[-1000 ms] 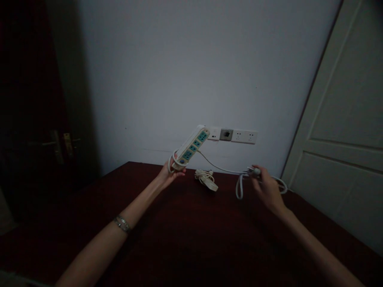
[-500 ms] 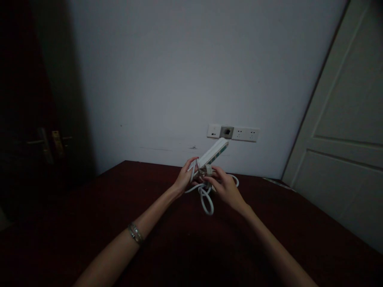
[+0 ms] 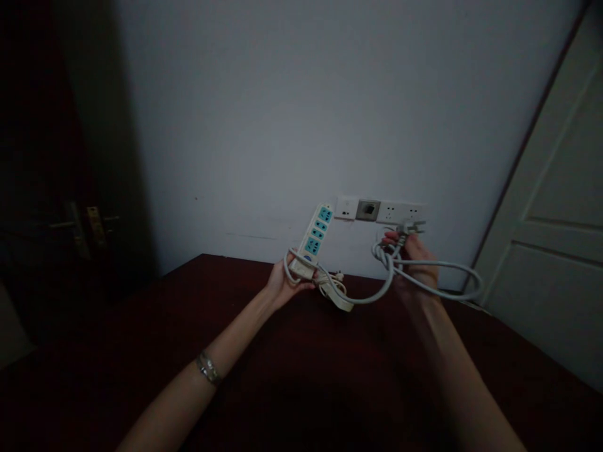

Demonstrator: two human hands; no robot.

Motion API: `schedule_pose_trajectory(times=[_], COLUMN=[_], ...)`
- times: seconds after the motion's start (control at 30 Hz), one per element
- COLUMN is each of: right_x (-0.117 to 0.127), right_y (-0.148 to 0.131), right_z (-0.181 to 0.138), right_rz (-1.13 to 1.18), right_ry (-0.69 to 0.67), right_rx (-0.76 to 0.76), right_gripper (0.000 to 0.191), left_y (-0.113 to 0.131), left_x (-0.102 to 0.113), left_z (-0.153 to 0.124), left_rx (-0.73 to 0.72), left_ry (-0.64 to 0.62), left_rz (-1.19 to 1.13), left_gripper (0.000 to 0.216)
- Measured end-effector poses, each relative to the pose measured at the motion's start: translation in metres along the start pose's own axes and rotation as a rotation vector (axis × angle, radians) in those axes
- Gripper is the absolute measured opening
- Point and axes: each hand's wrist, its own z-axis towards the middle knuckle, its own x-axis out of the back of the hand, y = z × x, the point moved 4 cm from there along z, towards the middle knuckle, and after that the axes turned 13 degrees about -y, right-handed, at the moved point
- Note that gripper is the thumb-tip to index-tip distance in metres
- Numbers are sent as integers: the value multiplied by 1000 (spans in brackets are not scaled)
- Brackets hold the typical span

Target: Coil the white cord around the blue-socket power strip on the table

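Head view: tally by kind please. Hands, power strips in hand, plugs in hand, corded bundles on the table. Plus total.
Hands: 2 (left hand, right hand)
Power strip in the left hand: 1
Plug in the right hand: 1
Corded bundle on the table: 1
Total: 5

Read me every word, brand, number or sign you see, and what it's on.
None can be read.
Power strip in the left hand: any marking too small.
Plug in the right hand: any marking too blurred.
Cream corded block on the table: nothing legible.
Wall plates: any marking too small.
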Motion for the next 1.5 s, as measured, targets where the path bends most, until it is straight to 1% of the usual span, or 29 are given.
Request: schedule_pose_trajectory(times=[0.1, 0.2, 0.27, 0.3, 0.33, 0.37, 0.43, 0.53, 0.6, 0.7, 0.77, 0.9, 1.0, 1.07, 1.13, 1.2, 1.3, 1.4, 1.5], right_x=[22, 41, 47, 47, 46, 42, 29, 8, -3, -19, -28, -41, -48, -54, -60, -66, -73, -76, -75], right_y=[-18, -39, -46, -47, -46, -44, -35, -19, -10, 1, 7, 12, 14, 13, 13, 14, 16, 16, 17], right_z=[5, 8, 7, 7, 6, 5, 4, -2, -7, -12, -16, -22, -28, -33, -38, -42, -46, -48, -48], right_rz=[38, -95, -208, -260, -310, -360, -461, -610, -728, -905, -972, -1030, -1153, -1268, -1375, -1451, -1486, -1523, -1557], right_ry=[106, 152, 184, 194, 185, 143, -19, -274, -380, -508, -528, -501, -507, -523, -565, -611, -646, -634, -625], right_rx=[51, 211, 315, 338, 335, 310, 217, 93, 59, 61, 80, 89, 75, 110, 164, 194, 197, 206, 220], right_gripper=[25, 26, 27, 28, 28, 28, 28, 30, 32, 33, 34, 44, 65, 83, 93, 94, 89, 84, 76], left_y=[4, 7, 7, 6, 5, 4, 2, 2, 4, 8, 10, 13, 11, 8, 5, 3, 1, 0, 0], left_x=[15, 28, 34, 37, 39, 41, 40, 29, 20, 9, 4, -2, -7, -11, -12, -13, -12, -10, -9], left_z=[5, 9, 12, 12, 13, 14, 14, 12, 10, 5, 2, -3, -3, -3, -3, -3, -2, -1, -1], left_rx=[-3, -19, -18, -15, -13, -17, -51, -133, -179, -255, -294, -315, -305, -296, -286, -274, -269, -259, -262], left_ry=[87, 132, 129, 129, 132, 134, 123, 66, 54, 83, 115, 173, 170, 184, 222, 248, 243, 182, 78], left_rz=[-49, -105, -127, -118, -92, -53, 35, 140, 217, 348, 446, 621, 645, 646, 657, 675, 687, 648, 580], left_gripper=[39, 36, 34, 33, 31, 29, 24, 27, 32, 36, 39, 39, 38, 37, 36, 32, 27, 30, 36])
